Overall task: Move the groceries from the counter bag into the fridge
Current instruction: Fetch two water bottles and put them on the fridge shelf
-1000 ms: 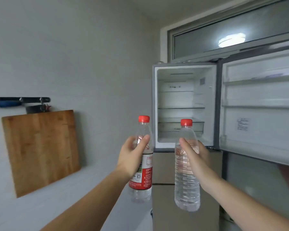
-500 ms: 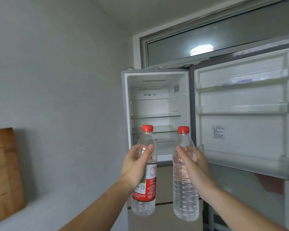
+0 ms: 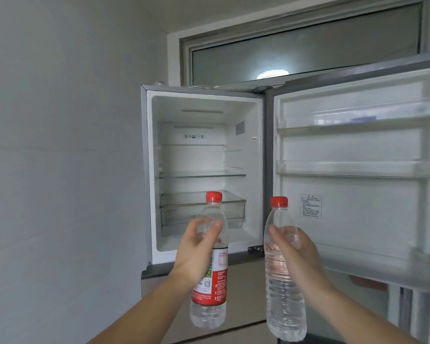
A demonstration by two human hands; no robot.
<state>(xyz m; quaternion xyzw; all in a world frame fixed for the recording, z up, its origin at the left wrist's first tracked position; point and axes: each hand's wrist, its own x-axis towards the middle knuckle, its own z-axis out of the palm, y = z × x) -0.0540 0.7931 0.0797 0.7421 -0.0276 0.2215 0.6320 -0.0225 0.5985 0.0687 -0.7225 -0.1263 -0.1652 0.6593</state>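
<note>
two hands (image 3: 196,254) (image 3: 299,256) gripping bottles (image 3: 210,269) (image 3: 282,281), fridge (image 3: 204,155) open

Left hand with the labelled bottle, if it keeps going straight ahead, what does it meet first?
Probably the clear drawer low in the open fridge; nothing shows between it and the left hand, though depth is unclear.
</note>
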